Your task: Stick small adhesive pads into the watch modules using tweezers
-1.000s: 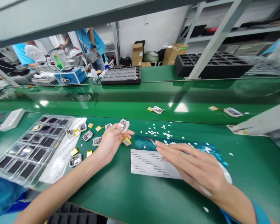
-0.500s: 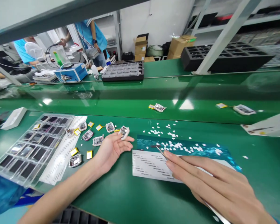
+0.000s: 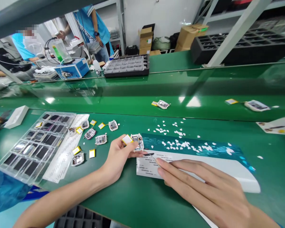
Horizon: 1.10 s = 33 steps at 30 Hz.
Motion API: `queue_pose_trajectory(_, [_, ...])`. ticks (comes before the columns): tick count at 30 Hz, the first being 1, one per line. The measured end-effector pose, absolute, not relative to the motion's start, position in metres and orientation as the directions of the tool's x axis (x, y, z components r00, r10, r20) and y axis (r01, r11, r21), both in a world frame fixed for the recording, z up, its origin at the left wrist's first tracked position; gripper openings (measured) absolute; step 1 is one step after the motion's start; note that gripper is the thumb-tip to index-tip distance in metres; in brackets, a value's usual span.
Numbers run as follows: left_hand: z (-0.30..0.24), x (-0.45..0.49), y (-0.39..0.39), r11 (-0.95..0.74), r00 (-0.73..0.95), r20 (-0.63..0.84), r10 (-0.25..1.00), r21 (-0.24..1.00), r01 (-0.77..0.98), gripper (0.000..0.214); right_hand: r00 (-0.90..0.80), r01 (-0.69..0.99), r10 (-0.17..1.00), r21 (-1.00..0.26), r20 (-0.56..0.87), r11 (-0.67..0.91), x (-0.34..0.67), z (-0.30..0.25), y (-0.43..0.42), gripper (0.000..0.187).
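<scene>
PASSABLE: green bench [image 3: 135, 201] between forearms [image 3: 68, 194] | BLOCKED: tweezers [image 3: 154, 158] over printed sheet [image 3: 144, 170]; circuit modules [image 3: 101, 139] left; white scraps [image 3: 185, 144] beyond

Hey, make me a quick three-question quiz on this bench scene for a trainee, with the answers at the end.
1. True or false: the left hand holds an open watch case, with a battery beside it.
2. What tool is in the right hand?
3. What colour is the film under many of the white scraps? A) red, B) teal, C) yellow.

Key: 1. True. 2. Tweezers. 3. B.
</scene>
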<state>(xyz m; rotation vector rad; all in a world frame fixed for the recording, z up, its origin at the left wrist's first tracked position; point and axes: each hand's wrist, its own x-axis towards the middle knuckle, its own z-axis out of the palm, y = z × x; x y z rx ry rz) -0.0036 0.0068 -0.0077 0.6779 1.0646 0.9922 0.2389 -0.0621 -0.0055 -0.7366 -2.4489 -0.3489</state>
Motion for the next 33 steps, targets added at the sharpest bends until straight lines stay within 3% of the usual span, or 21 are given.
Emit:
queue_pose_trajectory(8, [-0.005, 0.0, -0.003, 0.47, 0.2, -0.426, 0.882, 0.822, -0.322, 0.062, -0.611, 0.587, 0.434, 0.01, 0.662, 0.81, 0.23, -0.029, -0.063, 0.043])
queue_pose_trajectory(18, [-0.006, 0.003, -0.007, 0.438, 0.223, -0.385, 0.896, 0.849, -0.295, 0.057, -0.617, 0.589, 0.452, -0.003, 0.645, 0.808, 0.227, -0.036, -0.066, 0.047])
queue_pose_trajectory(28, [-0.009, 0.0, -0.01, 0.366, 0.249, -0.307, 0.918, 0.899, -0.239, 0.047, -0.573, 0.585, 0.484, -0.083, 0.662, 0.807, 0.219, -0.029, -0.065, 0.035])
queue_pose_trajectory(33, [-0.011, 0.0, -0.011, 0.331, 0.203, -0.295, 0.934, 0.928, -0.173, 0.042, -0.544, 0.581, 0.506, -0.135, 0.669, 0.803, 0.221, -0.031, -0.067, 0.047])
